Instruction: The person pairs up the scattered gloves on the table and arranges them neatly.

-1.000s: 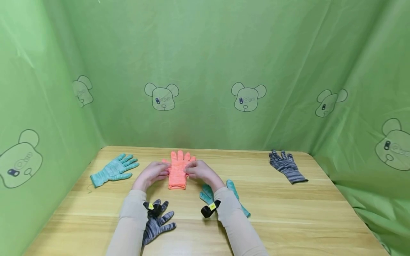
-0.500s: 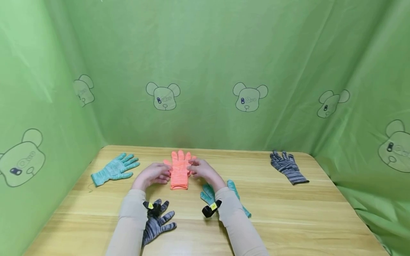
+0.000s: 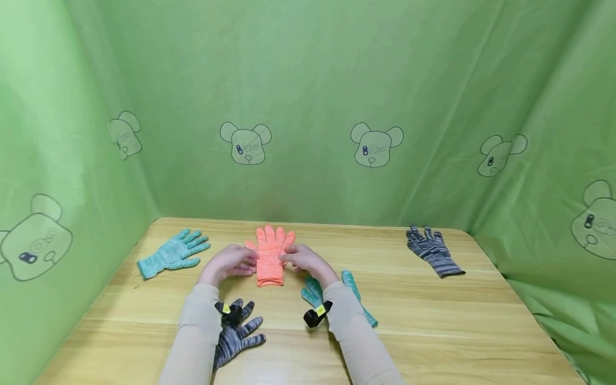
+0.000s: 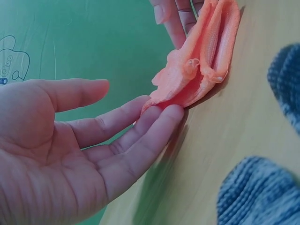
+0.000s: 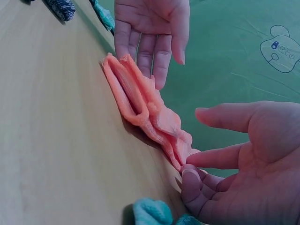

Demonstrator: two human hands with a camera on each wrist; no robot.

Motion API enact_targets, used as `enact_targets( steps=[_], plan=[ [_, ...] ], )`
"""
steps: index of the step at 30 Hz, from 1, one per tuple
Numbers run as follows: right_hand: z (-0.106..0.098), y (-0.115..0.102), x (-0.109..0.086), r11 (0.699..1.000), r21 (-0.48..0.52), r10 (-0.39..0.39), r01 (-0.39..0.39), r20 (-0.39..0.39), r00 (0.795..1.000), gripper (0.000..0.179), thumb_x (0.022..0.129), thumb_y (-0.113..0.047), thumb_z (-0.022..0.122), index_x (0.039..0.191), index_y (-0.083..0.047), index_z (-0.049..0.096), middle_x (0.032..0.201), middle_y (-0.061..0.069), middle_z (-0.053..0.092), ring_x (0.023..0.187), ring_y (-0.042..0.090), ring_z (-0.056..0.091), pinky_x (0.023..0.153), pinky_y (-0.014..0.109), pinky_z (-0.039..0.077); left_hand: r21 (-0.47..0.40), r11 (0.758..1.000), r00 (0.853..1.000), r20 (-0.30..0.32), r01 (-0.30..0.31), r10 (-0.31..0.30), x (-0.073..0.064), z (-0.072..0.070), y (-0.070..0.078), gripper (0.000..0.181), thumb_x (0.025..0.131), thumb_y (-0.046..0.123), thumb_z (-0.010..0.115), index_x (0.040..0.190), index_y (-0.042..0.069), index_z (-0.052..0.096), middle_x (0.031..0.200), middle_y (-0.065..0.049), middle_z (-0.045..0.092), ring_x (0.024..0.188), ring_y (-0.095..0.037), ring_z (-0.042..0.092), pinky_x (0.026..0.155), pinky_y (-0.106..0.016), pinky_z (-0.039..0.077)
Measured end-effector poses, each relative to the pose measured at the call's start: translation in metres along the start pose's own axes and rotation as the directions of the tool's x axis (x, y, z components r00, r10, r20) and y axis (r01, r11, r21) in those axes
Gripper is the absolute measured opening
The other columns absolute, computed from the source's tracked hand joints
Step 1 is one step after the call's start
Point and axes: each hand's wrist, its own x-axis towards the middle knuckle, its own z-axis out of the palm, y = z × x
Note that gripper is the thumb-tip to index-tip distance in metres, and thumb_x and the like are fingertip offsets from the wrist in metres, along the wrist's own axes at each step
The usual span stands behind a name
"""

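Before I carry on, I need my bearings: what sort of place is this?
Probably a makeshift recording booth: green cloth hangs around three sides of a wooden table, and the person there wears a small black device at each wrist.

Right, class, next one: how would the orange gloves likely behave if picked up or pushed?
Probably floppy: the orange gloves buckle into loose folds in the wrist views. Likely light for their size, since the cuff looks like thin knit. Rolling seems unlikely, as they lie spread on the table; a sideways push might bunch them instead.
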Motion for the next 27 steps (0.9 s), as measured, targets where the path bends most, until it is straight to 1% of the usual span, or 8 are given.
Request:
enact_targets(
  steps=[5, 8, 11, 13, 16, 19, 23, 27],
  plan=[
    [-0.0011, -0.0014, -0.0017, 1.000, 0.014, -0.003, 0.003, 0.002, 1.000, 0.055, 0.095, -0.026, 0.060, 0.142, 0.000, 0.045, 0.137, 0.015, 0.055, 0.094, 0.020, 0.051, 0.067, 0.024, 0.046, -0.021, 1.000, 1.000, 0.004, -0.009, 0.009, 0.0024, 0.0007, -0.0010, 0.035, 0.098, 0.012, 0.051, 0.124, -0.012, 0.054, 0.099, -0.012, 0.062, 0.076, -0.015, 0.065, 0.077, -0.029, 0.059],
    [-0.0025, -0.0023, -0.0036, 0.999, 0.028, -0.015, 0.014, 0.007, 1.000, 0.050, 0.095, -0.025, 0.060, 0.138, -0.002, 0.049, 0.122, 0.015, 0.060, 0.087, 0.020, 0.054, 0.068, 0.026, 0.048, -0.028, 1.000, 1.000, 0.001, -0.003, 0.003, 0.0035, 0.0012, -0.0015, 0.035, 0.098, 0.012, 0.050, 0.123, -0.012, 0.054, 0.098, -0.012, 0.062, 0.075, -0.015, 0.064, 0.076, -0.028, 0.059],
    [-0.0042, -0.0030, -0.0054, 0.999, 0.034, -0.026, 0.025, 0.019, 0.999, 0.040, 0.095, -0.025, 0.060, 0.130, -0.005, 0.054, 0.107, 0.014, 0.062, 0.081, 0.020, 0.057, 0.067, 0.027, 0.050, -0.026, 1.000, 1.000, -0.001, 0.002, -0.002, 0.0040, 0.0017, -0.0020, 0.035, 0.098, 0.012, 0.050, 0.124, -0.012, 0.053, 0.099, -0.012, 0.062, 0.076, -0.015, 0.064, 0.076, -0.028, 0.059],
    [-0.0049, -0.0037, -0.0065, 0.999, 0.034, -0.028, 0.027, 0.032, 0.999, 0.034, 0.096, -0.025, 0.060, 0.124, -0.006, 0.056, 0.102, 0.013, 0.062, 0.080, 0.019, 0.058, 0.066, 0.027, 0.051, -0.024, 1.000, 1.000, -0.001, 0.001, -0.001, 0.0038, 0.0021, -0.0022, 0.035, 0.098, 0.012, 0.050, 0.124, -0.012, 0.053, 0.100, -0.013, 0.062, 0.076, -0.015, 0.064, 0.077, -0.028, 0.059],
    [-0.0055, -0.0049, -0.0082, 0.999, 0.038, -0.023, 0.021, 0.051, 0.998, 0.028, 0.096, -0.024, 0.060, 0.117, -0.006, 0.059, 0.103, 0.012, 0.063, 0.081, 0.019, 0.061, 0.067, 0.028, 0.054, -0.020, 1.000, 1.000, 0.000, -0.001, 0.001, 0.0032, 0.0024, -0.0021, 0.035, 0.098, 0.012, 0.050, 0.124, -0.012, 0.053, 0.103, -0.014, 0.063, 0.078, -0.015, 0.065, 0.079, -0.029, 0.059],
    [-0.0052, -0.0056, -0.0089, 0.999, 0.048, -0.019, 0.016, 0.064, 0.998, 0.026, 0.096, -0.022, 0.060, 0.115, -0.004, 0.060, 0.104, 0.012, 0.065, 0.084, 0.022, 0.065, 0.072, 0.030, 0.058, -0.018, 1.000, 1.000, 0.002, -0.007, 0.007, 0.0027, 0.0025, -0.0017, 0.036, 0.099, 0.012, 0.049, 0.125, -0.012, 0.053, 0.106, -0.015, 0.063, 0.080, -0.015, 0.065, 0.083, -0.030, 0.058],
    [-0.0041, -0.0065, -0.0084, 0.997, 0.073, -0.032, 0.027, 0.069, 0.997, 0.030, 0.097, -0.019, 0.059, 0.119, 0.001, 0.058, 0.106, 0.016, 0.065, 0.089, 0.023, 0.068, 0.079, 0.033, 0.059, -0.023, 1.000, 1.000, -0.003, -0.020, 0.020, 0.0032, 0.0021, -0.0014, 0.037, 0.099, 0.013, 0.049, 0.128, -0.011, 0.052, 0.110, -0.017, 0.064, 0.084, -0.015, 0.065, 0.089, -0.032, 0.057],
    [-0.0031, -0.0083, -0.0078, 0.994, 0.105, -0.030, 0.023, 0.068, 0.997, 0.034, 0.097, -0.016, 0.058, 0.123, 0.004, 0.057, 0.111, 0.018, 0.064, 0.093, 0.022, 0.067, 0.084, 0.033, 0.059, -0.021, 0.999, 0.999, 0.008, -0.037, 0.037, 0.0039, 0.0014, -0.0011, 0.039, 0.100, 0.014, 0.048, 0.129, -0.012, 0.051, 0.111, -0.018, 0.065, 0.086, -0.015, 0.065, 0.093, -0.034, 0.056]
  ],
)
